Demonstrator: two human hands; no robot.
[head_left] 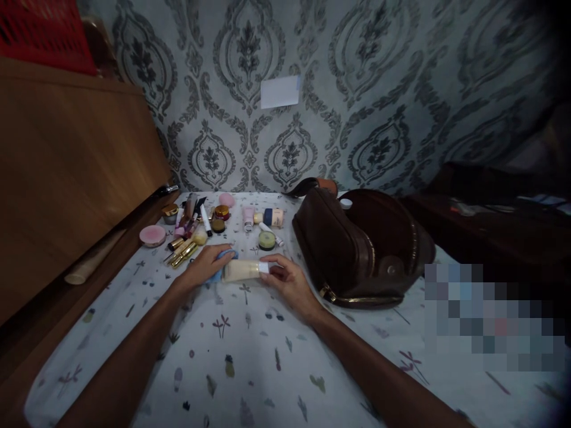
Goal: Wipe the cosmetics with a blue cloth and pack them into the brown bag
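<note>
A cream-coloured cosmetic tube [241, 270] with a white cap lies sideways between my hands, low over the patterned sheet. My right hand [289, 282] pinches the tube at its capped end, fingers closed. My left hand [209, 264] is closed around a blue cloth [217, 276], which is against the tube's other end. Just beyond sit a green-lidded jar [266, 240], a white tube [273, 233], a bottle with a dark blue band [273, 217] and a pink tube [248, 218]. Gold lipstick tubes [184, 254] lie to the left of my left hand.
An open brown leather bag [357, 249] stands on the right, a small white lid [345, 204] on it. Several more cosmetics and a pink compact [152, 235] are at the left back. A wooden cabinet [75, 178] borders the left, and a patterned wall [250, 137] the back.
</note>
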